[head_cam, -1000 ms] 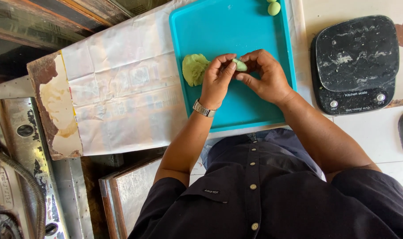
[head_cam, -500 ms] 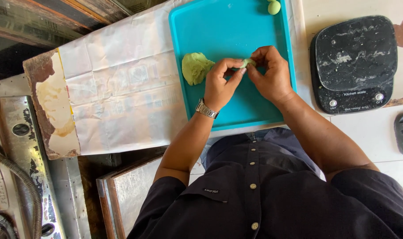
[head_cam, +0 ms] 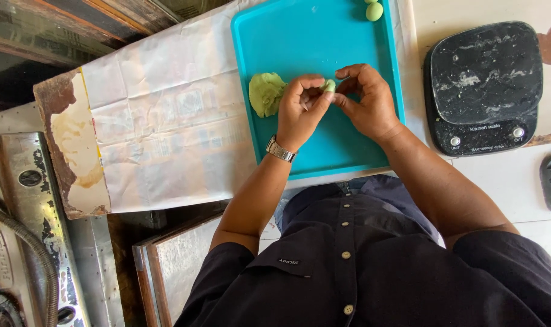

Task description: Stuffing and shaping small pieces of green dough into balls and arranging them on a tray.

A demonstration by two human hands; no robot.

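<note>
Pinching small green dough piece [head_cam: 329, 85] between fingers [head_cam: 316, 97] — both hands, above teal tray [head_cam: 299, 36]

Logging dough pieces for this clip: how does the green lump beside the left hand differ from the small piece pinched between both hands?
The lump is much bigger and rough; the pinched piece is tiny and smoother. The lump lies on the teal tray, untouched; the piece is held above it by the left hand and right hand. Both are pale green.

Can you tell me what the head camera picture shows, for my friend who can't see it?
Two hands, the left hand and right hand, pinch a small piece of green dough above a teal tray. A bigger green dough lump lies on the tray, and a black kitchen scale sits beside it.
</note>
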